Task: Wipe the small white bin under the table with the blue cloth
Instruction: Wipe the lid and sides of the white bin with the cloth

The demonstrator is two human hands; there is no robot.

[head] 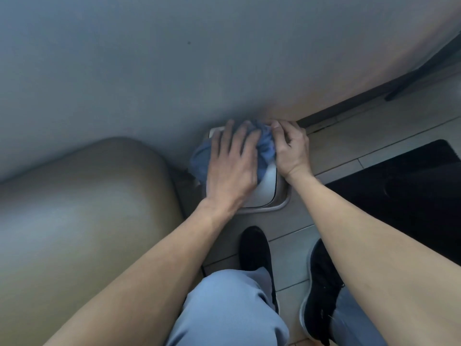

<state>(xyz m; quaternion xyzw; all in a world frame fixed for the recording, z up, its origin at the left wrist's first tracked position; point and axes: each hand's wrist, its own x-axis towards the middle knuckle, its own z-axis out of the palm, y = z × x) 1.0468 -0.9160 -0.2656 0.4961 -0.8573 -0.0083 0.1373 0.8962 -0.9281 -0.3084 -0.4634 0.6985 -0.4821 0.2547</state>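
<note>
Bin: small white bin (265,188) sits on the tiled floor at the table's edge, centre frame.
Cloth: blue cloth (199,161) bunched over the bin's lid.
Left hand: left hand (233,161), fingers spread flat, presses the cloth.
Right hand: right hand (290,148), at 3 o'clock of the cloth, fingers curled, gripping the bin's far corner.
Chair: padded seat (82,208) at 9 o'clock.
</note>
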